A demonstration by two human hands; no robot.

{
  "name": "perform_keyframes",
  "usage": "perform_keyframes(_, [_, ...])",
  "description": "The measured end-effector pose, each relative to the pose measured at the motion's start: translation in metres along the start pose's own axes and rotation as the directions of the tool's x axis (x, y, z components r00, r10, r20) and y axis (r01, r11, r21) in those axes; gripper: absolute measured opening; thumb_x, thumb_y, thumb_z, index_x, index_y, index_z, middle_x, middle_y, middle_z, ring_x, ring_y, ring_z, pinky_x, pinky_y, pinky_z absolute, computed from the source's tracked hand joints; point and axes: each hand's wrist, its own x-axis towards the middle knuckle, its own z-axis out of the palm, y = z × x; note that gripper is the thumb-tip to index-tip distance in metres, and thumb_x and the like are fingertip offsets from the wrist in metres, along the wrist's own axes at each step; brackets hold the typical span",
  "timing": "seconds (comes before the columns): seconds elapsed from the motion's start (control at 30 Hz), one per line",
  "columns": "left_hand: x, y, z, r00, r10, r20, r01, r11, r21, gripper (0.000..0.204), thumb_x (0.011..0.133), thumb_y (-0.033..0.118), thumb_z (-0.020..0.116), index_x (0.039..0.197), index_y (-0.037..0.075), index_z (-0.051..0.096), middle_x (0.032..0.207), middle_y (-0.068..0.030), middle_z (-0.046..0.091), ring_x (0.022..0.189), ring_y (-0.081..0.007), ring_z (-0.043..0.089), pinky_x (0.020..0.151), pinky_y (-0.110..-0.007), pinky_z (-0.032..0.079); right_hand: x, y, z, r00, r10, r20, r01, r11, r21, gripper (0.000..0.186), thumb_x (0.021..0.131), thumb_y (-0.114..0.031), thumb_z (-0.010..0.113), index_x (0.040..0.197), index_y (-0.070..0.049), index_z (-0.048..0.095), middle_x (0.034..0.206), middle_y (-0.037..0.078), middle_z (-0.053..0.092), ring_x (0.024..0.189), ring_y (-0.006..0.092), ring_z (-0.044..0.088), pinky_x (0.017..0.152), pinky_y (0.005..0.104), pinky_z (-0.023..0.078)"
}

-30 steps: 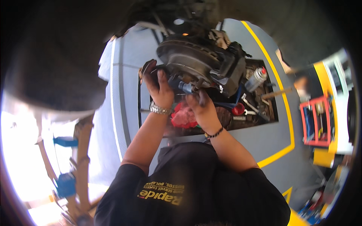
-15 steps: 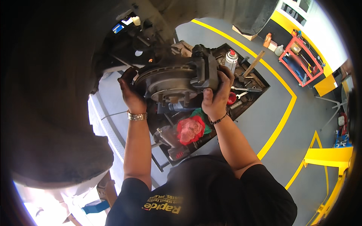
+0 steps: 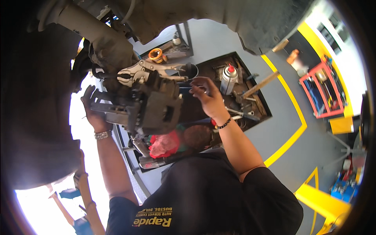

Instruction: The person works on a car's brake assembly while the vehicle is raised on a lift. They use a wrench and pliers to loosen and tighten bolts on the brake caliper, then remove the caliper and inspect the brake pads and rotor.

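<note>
A brake disc (image 3: 111, 107) is seen nearly edge-on, with a dark brake caliper (image 3: 164, 109) facing me. My left hand (image 3: 96, 115) is at the disc's left side, wrapped against its edge; part of the hand is hidden behind it. Metal locking pliers (image 3: 137, 72) sit at the top of the caliper, their jaws pointing left. My right hand (image 3: 209, 96) is in the air right of the caliper, close to the pliers' handle ends. Its fingers are curved and apart, with nothing between them.
Below is a dark tool tray (image 3: 254, 121) with a spray can (image 3: 229, 80), a hammer (image 3: 260, 84) and a red rag (image 3: 164, 144). A strut (image 3: 84, 21) and wheel-arch panels hang overhead. A red tool cart (image 3: 323, 90) stands at far right.
The brake assembly has turned, so the caliper now faces me and the locking pliers show. My right hand has let go of the caliper; my left hand has moved left with the disc.
</note>
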Motion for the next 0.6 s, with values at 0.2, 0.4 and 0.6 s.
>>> perform_keyframes(0.2, [-0.065, 0.030, -0.015, 0.901, -0.296, -0.317, 0.264, 0.954, -0.140, 0.059, 0.107, 0.053, 0.034, 0.132, 0.005, 0.056, 0.125, -0.0074, 0.063, 0.108, -0.0222, 0.059, 0.088, -0.037, 0.049, 0.015, 0.015, 0.006, 0.901, 0.345, 0.265, -0.398, 0.898, 0.186, 0.028, 0.103, -0.028, 0.059, 0.106, -0.001, 0.060, 0.093, 0.006, 0.067, 0.082, 0.0118, 0.065, 0.073, 0.0257, 0.051])
perform_keyframes(0.4, [-0.129, 0.021, 0.002, 0.937, -0.002, -0.348, 0.102, 0.957, 0.270, 0.045, 0.110, 0.035, 0.036, 0.124, 0.000, 0.062, 0.116, -0.0110, 0.066, 0.104, -0.0219, 0.065, 0.089, -0.035, 0.051, -0.023, -0.012, 0.002, 0.959, -0.215, 0.182, 0.199, 0.975, 0.102, 0.018, 0.097, -0.015, 0.063, 0.107, 0.000, 0.061, 0.109, 0.014, 0.061, 0.095, 0.0180, 0.061, 0.081, 0.0293, 0.049])
perform_keyframes(0.6, [-0.170, 0.035, 0.065, 0.939, -0.134, -0.318, 0.171, 0.981, 0.091, 0.039, 0.104, 0.027, 0.055, 0.135, 0.004, 0.053, 0.124, -0.0140, 0.062, 0.111, -0.0228, 0.061, 0.094, -0.038, 0.050, -0.033, -0.066, -0.019, 0.733, -0.580, 0.355, 0.630, 0.776, -0.032, 0.017, 0.087, -0.008, 0.065, 0.101, 0.001, 0.063, 0.097, 0.016, 0.062, 0.083, 0.0285, 0.062, 0.075, 0.0363, 0.051])
